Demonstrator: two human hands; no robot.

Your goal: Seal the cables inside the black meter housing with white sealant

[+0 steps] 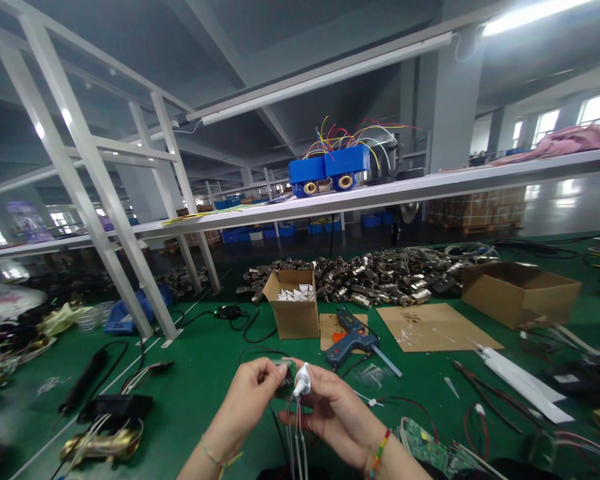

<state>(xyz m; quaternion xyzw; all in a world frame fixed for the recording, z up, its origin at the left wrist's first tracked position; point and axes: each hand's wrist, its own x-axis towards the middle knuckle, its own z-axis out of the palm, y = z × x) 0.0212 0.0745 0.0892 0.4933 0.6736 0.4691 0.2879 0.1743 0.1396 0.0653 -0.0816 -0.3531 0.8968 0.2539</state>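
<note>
My left hand (253, 393) pinches a small green circuit board (291, 368) between thumb and fingers. In my right hand (337, 407) is a small white tube with a pointed nozzle (303, 381), its tip angled down towards me, close beside the board. Thin grey and red wires (299, 433) hang below, between my palms; where their upper ends join is hidden. Just beyond my hands a dark blue glue gun (353, 339) lies on its side, a clear glue stick poking out of its back.
A cardboard box (297, 320) of white pieces stands ahead, before a heap of metal fittings (370, 273). At right are another open box (523, 293), a flat cardboard sheet (437, 327) and circuit boards (423, 443). A brass fitting with wires (103, 443) lies left. Blue-housed units (330, 167) sit on the shelf.
</note>
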